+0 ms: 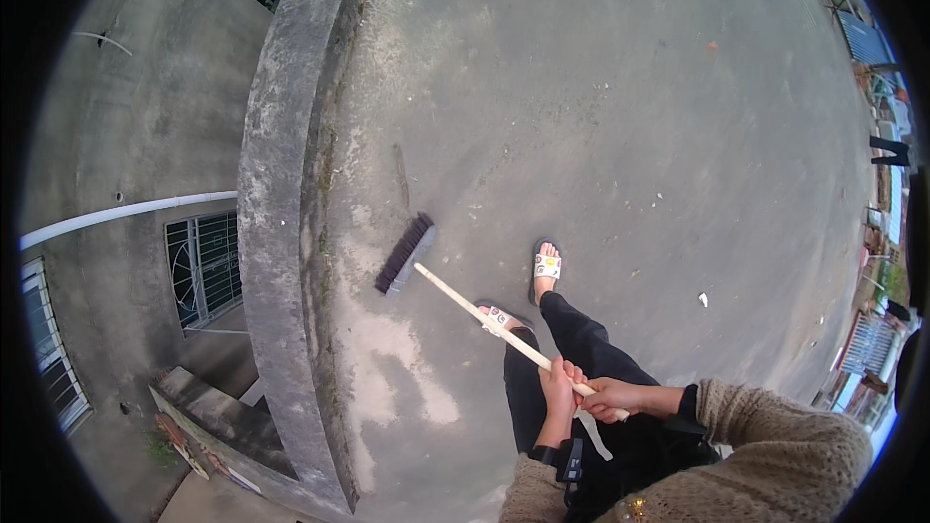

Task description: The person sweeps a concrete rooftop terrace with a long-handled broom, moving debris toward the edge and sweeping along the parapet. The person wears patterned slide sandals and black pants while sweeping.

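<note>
Both of my hands grip the pale handle [476, 309] of a push broom, one close behind the other. My left hand [558, 394] is wrapped around it nearer the brush. Just behind, my right hand [609, 399] holds it close to its end. The handle slants away to the upper left, passing over one of my feet. At its far end, the grey broom head [413, 261] with dark bristles [403, 253] is at the concrete floor. The bristles face the low parapet. A pale strip [594, 436] hangs below my hands.
A weathered concrete parapet [280, 196] runs along the left, with a building wall and barred windows [203, 269] beyond it. My slippered feet [546, 269] stand on the concrete floor [617, 123]. White scraps [702, 299] and a pale powdery patch [392, 370] mark it. Dark-trousered legs [890, 151] show far right.
</note>
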